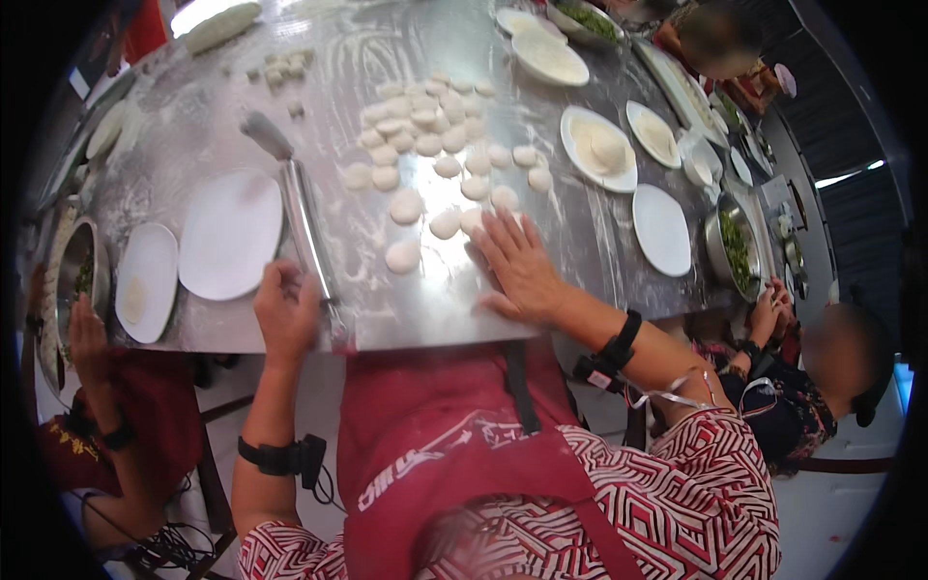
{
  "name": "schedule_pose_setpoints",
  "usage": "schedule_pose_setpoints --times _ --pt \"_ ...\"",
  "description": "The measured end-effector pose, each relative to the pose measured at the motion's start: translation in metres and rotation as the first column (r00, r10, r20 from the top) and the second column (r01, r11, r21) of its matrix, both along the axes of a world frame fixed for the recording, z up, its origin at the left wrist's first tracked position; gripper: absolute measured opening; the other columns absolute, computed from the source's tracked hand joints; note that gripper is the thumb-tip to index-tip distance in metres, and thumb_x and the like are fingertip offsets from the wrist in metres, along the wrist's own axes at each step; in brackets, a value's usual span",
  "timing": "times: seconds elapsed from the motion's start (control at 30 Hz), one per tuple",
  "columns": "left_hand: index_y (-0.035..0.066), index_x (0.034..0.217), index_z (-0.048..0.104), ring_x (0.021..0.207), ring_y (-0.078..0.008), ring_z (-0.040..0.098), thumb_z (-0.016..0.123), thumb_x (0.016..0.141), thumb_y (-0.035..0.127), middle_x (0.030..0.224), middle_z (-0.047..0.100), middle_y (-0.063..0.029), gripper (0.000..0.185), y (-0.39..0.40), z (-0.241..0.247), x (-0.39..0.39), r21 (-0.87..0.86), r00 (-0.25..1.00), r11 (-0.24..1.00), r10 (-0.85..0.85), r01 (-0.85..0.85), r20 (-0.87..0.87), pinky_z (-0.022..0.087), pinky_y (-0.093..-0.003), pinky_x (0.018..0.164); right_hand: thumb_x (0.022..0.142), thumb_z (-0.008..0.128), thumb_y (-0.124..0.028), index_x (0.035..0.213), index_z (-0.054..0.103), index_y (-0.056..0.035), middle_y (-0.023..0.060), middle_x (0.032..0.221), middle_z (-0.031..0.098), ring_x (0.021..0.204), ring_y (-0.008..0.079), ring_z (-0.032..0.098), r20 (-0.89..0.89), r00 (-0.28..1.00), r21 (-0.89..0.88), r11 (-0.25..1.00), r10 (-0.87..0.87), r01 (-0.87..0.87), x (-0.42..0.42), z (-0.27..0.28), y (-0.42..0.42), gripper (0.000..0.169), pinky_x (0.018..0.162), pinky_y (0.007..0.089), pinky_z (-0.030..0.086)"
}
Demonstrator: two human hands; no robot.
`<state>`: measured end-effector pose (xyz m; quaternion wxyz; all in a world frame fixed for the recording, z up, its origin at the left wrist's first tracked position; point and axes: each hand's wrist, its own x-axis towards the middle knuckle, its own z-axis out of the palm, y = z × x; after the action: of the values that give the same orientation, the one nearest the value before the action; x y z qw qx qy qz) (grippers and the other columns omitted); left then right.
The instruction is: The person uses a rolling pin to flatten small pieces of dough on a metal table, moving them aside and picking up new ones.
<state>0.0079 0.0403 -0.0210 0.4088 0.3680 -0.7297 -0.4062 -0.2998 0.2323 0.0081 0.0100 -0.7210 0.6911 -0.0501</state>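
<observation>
My right hand [518,272] lies palm down on the metal table, fingers apart, fingertips over a flattened dough piece [475,220]. What is under the palm is hidden. Several round, flattened dough pieces [428,145] spread out beyond it. My left hand [288,304] is half curled at the table's near edge, beside the lower part of a metal rolling pin [308,225]. Whether it grips anything is unclear. The pin lies lengthwise, pointing away from me. A white oval plate [228,239] lies just left of it.
Uncut dough [223,27] and small dough lumps [286,69] lie at the far left. To the right are a plate of flour [609,163], a bare white plate [661,230] and a steel bowl of chopped greens [732,250]. People work on both sides.
</observation>
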Motion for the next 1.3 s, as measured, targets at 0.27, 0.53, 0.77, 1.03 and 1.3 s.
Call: schedule_pose_setpoints --times 0.27,0.53,0.77,1.03,1.3 --pt "-0.002 0.097 0.057 0.061 -0.0048 0.049 0.071 0.085 0.005 0.076 0.056 -0.0013 0.020 -0.005 -0.006 -0.008 0.065 0.991 0.998 0.012 -0.003 -0.130 0.041 -0.0213 0.055 0.083 0.070 -0.054 0.150 0.038 -0.0077 0.0263 0.157 0.026 0.147 0.0472 0.019 0.109 0.975 -0.115 0.972 -0.192 0.205 -0.005 -0.010 -0.006 0.088 0.115 0.0656 0.013" --pt "-0.001 0.096 0.058 0.060 -0.0056 0.050 0.071 0.085 0.007 0.075 0.058 -0.0021 0.020 -0.003 -0.005 -0.006 0.025 0.997 1.000 0.018 -0.016 -0.075 0.043 -0.0226 0.055 0.088 0.066 -0.043 0.140 0.051 -0.0077 0.0240 0.152 0.037 0.144 0.0422 0.029 0.016 0.999 -0.292 0.956 -0.028 0.032 -0.023 0.001 -0.091 0.064 0.116 0.0644 0.016" --pt "-0.002 0.099 0.056 0.063 -0.0052 0.051 0.068 0.087 0.004 0.078 0.057 -0.0017 0.018 -0.005 0.000 -0.005 0.008 0.999 1.000 -0.003 0.003 -0.048 0.043 -0.0214 0.057 0.090 0.063 -0.047 0.141 0.050 -0.0184 0.0188 0.156 0.034 0.148 0.0375 0.027 -0.031 0.826 -0.096 0.821 0.563 -0.563 0.039 -0.007 -0.097 0.060 0.119 0.0641 0.010" --pt "-0.002 0.099 0.057 0.064 -0.0063 0.052 0.070 0.086 0.004 0.081 0.059 -0.0033 0.019 -0.002 -0.005 0.001 0.012 0.997 1.000 0.024 -0.023 -0.075 0.044 -0.0222 0.057 0.091 0.063 -0.045 0.142 0.048 -0.0124 0.0238 0.154 0.036 0.145 0.0403 0.032 0.081 0.973 -0.220 0.956 0.214 -0.192 0.002 0.018 -0.103 0.063 0.118 0.0602 0.019" --pt "-0.004 0.100 0.057 0.066 -0.0095 0.055 0.070 0.085 0.004 0.081 0.059 -0.0066 0.021 -0.004 -0.004 -0.006 0.020 0.998 1.000 -0.005 0.006 -0.061 0.046 -0.0238 0.058 0.084 0.072 -0.036 0.142 0.049 -0.0149 0.0195 0.152 0.040 0.144 0.0376 0.034 -0.044 0.971 -0.085 0.968 0.234 -0.237 -0.032 0.014 -0.066 0.066 0.118 0.0574 0.023"
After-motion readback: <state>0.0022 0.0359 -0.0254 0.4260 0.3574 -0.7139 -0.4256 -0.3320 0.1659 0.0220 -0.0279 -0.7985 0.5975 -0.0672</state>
